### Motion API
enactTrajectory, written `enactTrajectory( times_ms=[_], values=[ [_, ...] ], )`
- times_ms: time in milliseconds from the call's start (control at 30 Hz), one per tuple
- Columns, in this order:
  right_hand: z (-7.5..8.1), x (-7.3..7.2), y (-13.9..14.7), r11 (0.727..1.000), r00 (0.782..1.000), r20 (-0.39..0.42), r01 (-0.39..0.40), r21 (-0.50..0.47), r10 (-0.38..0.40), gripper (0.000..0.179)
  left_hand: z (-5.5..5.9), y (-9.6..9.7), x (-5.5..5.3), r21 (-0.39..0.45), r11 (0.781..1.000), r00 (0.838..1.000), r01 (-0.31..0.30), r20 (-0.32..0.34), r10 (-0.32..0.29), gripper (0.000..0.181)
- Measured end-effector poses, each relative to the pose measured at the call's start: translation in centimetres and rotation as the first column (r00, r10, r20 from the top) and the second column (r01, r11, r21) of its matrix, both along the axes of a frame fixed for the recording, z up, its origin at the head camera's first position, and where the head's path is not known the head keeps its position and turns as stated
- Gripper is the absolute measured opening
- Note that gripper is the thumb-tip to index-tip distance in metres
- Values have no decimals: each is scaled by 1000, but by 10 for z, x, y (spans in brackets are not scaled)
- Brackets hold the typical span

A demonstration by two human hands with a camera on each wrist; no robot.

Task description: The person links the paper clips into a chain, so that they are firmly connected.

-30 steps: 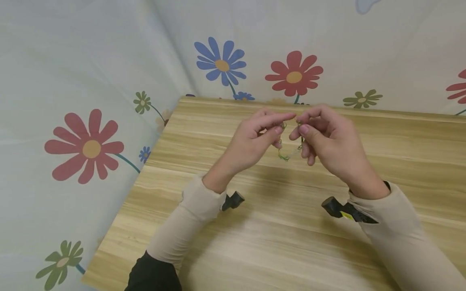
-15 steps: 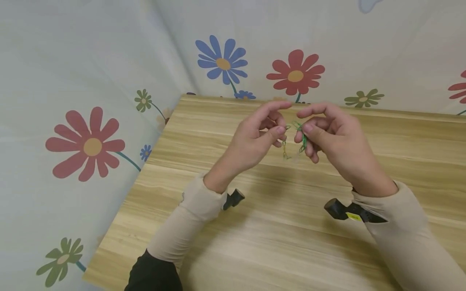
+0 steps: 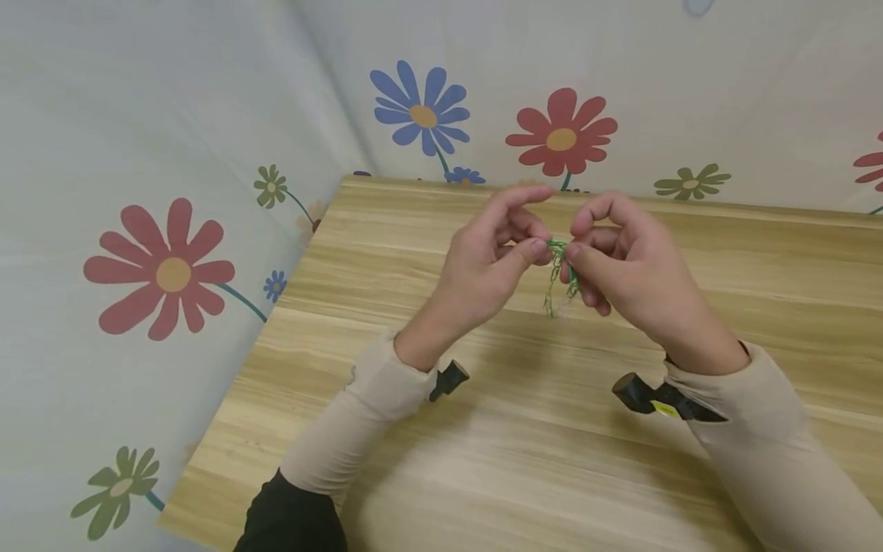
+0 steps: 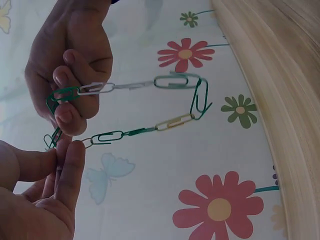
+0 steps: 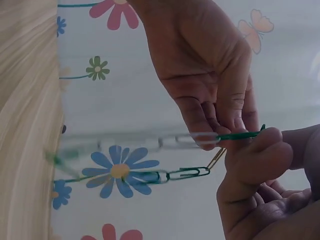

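A chain of linked paper clips (image 3: 551,282), in green, yellow and pale white, hangs as a loop between my two hands above the table. My left hand (image 3: 486,249) pinches one end between thumb and fingers, its index finger raised clear. Thumb and fingers of my right hand (image 3: 624,264) pinch green clips close by. In the left wrist view, the chain's green clip (image 4: 107,136) trails from the left fingertips, and more clips lie across the right hand's fingers (image 4: 65,80). Fingertips hide the links being pinched. Part of the chain is blurred in the right wrist view.
A wood-grain table (image 3: 524,452) lies under both hands. Behind it and to the left hangs a pale cloth (image 3: 207,100) printed with flowers. Black wrist-camera mounts (image 3: 635,395) stick out under both beige sleeves.
My fingertips have come closer together, and green clips now bridge them. The left index finger has lifted off, and the loop hangs narrower below the hands.
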State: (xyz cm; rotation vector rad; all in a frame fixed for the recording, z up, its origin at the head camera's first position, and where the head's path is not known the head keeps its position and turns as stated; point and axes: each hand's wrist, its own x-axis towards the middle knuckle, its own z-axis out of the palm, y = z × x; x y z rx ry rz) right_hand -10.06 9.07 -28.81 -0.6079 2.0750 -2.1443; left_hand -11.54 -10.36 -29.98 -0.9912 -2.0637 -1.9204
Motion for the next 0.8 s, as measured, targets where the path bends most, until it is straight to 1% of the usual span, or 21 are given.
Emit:
enactTrajectory(
  times_ms=[67,133,200,267,367,433,467,500,567,633,667,733,767,800],
  values=[
    [1,1,0,998,999,-29,30,55,-28,14,-1,2,1,48,999,1000,-7,4,7,44],
    [2,2,0,991,995,-74,68,120,-59,13,-2,4,2,87,996,1000,-16,11,16,45],
    [3,3,-2,979,989,-122,105,177,-84,13,-2,4,3,112,993,999,-29,23,26,47],
    [4,4,-4,959,977,-185,152,238,-109,12,-2,4,4,123,991,998,-47,43,42,48],
    [5,5,-7,919,945,-293,237,315,-144,12,-1,3,6,133,989,995,-69,80,58,49],
    [6,6,-9,883,913,-374,302,359,-160,12,0,3,8,128,988,992,-87,106,74,47],
    [6,7,-9,864,895,-415,334,377,-165,12,0,4,9,114,989,991,-99,106,87,45],
    [6,7,-9,844,876,-452,365,393,-168,12,0,4,9,92,989,990,-114,93,106,43],
    [6,8,-8,804,835,-522,427,414,-174,13,0,6,10,35,989,989,-144,40,143,37],
    [6,9,-6,776,797,-579,473,417,-174,13,0,7,11,-21,985,984,-174,-46,173,32],
    [5,9,-5,767,782,-598,489,415,-175,13,-1,8,11,-47,981,978,-190,-94,185,30],
    [6,10,-2,761,767,-617,504,410,-176,14,-1,9,11,-76,976,969,-205,-159,191,29],
    [6,11,-1,762,762,-624,505,406,-173,14,-1,9,11,-84,975,966,-204,-177,186,29],
    [6,12,1,765,762,-625,501,404,-170,14,-1,10,11,-95,974,964,-204,-195,183,29]
  ],
)
